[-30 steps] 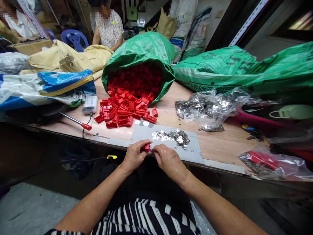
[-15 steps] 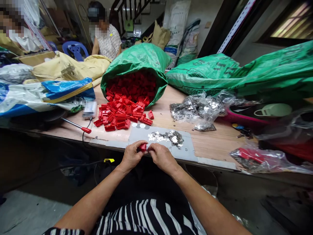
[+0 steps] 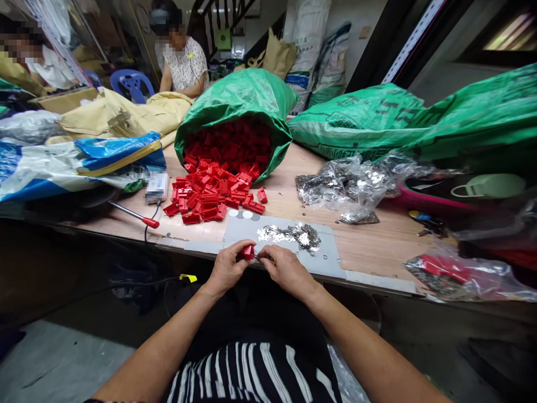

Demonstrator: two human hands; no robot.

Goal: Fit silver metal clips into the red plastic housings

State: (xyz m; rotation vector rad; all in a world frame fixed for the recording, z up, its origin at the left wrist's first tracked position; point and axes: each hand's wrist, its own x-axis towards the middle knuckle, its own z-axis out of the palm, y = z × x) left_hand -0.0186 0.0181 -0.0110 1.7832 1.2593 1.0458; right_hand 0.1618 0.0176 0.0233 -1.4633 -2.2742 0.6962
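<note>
Between the thumb and fingers of my left hand (image 3: 227,265) is a small red plastic part (image 3: 248,252), held over the front edge of the table. My right hand (image 3: 287,268) is pinched close beside it, its fingertips on a thin dark piece at the part's right end, too small to name. Just beyond both hands, a grey mat (image 3: 329,246) bears a pile of small shiny metal pieces (image 3: 289,235). Loose red plastic parts (image 3: 205,193) spill from the mouth of a green woven sack (image 3: 247,92) farther back.
Clear bags of metal pieces (image 3: 348,187) lie right of the mat, and another plastic bag (image 3: 461,274) sits near the right front edge. A red-tipped lever (image 3: 150,222) sticks out at left. Across the table sits a person (image 3: 184,64); another is at far left.
My right hand has shifted slightly away from the red plastic part, so a small gap shows between the hands. The whole view has moved a little.
</note>
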